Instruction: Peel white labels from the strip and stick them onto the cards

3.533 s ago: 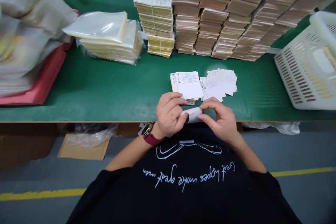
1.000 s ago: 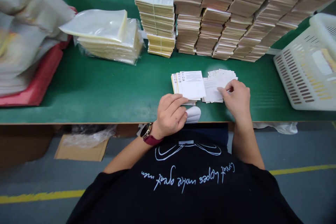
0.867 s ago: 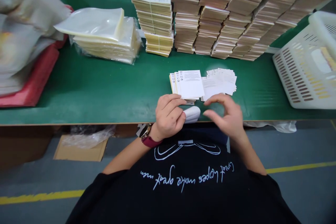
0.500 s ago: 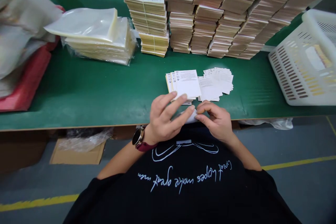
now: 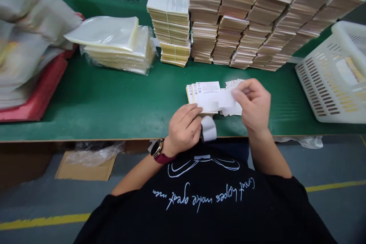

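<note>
My right hand [image 5: 255, 103] pinches the right end of a thin white strip [image 5: 227, 98], which lies across the top of a fanned stack of printed cards [image 5: 208, 87]. My left hand [image 5: 184, 127], with a watch at the wrist, is at the lower edge of the cards, its fingers curled against a roll of white labels [image 5: 209, 129] near the table's front edge. A loose pile of white slips [image 5: 234, 110] lies right of the cards, partly hidden by my right hand.
Tall rows of bundled cards [image 5: 228, 42] stand at the back of the green table [image 5: 114, 103]. Packed clear bags [image 5: 114, 45] lie at the back left, beside bags on a red surface [image 5: 42, 99]. A white basket [image 5: 326, 80] stands at the right.
My right hand has moved up and right from the roll, drawing the white strip over the cards. My left hand's fingers have curled in, and the roll is more visible. The view has shifted slightly.
</note>
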Available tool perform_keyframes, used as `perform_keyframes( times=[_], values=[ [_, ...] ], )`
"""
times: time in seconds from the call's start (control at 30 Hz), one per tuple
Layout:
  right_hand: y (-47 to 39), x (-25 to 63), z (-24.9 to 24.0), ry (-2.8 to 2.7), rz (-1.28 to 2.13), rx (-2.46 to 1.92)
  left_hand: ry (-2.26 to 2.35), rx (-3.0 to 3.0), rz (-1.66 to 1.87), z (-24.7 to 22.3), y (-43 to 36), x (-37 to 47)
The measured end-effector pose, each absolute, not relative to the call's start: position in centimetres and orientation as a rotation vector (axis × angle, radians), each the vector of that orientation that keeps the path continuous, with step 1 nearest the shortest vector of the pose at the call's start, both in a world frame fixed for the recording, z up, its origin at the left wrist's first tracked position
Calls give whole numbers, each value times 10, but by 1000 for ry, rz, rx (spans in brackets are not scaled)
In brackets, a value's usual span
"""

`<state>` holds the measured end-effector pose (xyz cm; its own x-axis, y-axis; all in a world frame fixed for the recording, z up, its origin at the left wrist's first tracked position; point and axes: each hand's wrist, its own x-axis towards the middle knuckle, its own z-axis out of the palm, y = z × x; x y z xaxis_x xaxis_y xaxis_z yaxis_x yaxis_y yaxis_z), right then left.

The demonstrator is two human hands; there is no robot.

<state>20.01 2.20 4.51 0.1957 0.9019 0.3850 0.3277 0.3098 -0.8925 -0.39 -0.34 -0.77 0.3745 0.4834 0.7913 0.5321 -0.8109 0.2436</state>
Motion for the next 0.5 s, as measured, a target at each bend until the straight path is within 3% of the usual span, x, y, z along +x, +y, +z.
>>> perform_keyframes(
  times=[0.2, 0.5],
  values=[
    [47, 180, 36, -1364, 876, -1319, -931, -2560, -1377, -8, -3, -2],
    [42, 175, 38, -1498, 674, -1447, -937, -2567, -1347, -10, -2, -2]
  ],
)
